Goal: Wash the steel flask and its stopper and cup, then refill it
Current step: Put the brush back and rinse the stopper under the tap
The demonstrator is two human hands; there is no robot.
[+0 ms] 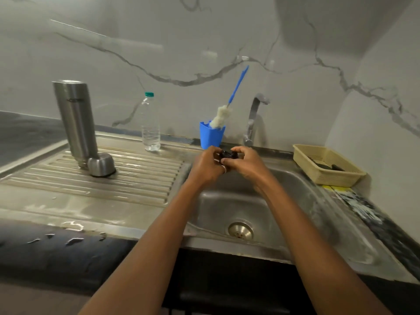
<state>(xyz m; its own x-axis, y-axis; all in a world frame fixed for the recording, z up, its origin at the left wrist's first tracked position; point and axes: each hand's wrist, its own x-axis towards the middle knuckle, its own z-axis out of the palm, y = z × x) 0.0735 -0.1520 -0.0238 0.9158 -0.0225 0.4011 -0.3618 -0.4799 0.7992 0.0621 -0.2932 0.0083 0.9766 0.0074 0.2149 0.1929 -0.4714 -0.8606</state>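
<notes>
**Stopper Taking Its Turn Over the Sink**

A person is holding a small black stopper (228, 154) above the sink (295, 201), the left hand (205, 165) and right hand (246, 163) both curling their grip around it. The piece is mostly hidden, so it may be getting rubbed clean. The steel flask (73, 119) is standing mouth-down on the draining board (125, 178), its cup (101, 164) inverted just beside it, suggesting both are already washed. Refilling is looking like the main job left, with a water bottle (150, 123) waiting near the wall.

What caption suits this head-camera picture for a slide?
Over the steel sink, left hand and right hand grip a small black stopper; upside-down steel flask and steel cup stand alongside.
</notes>
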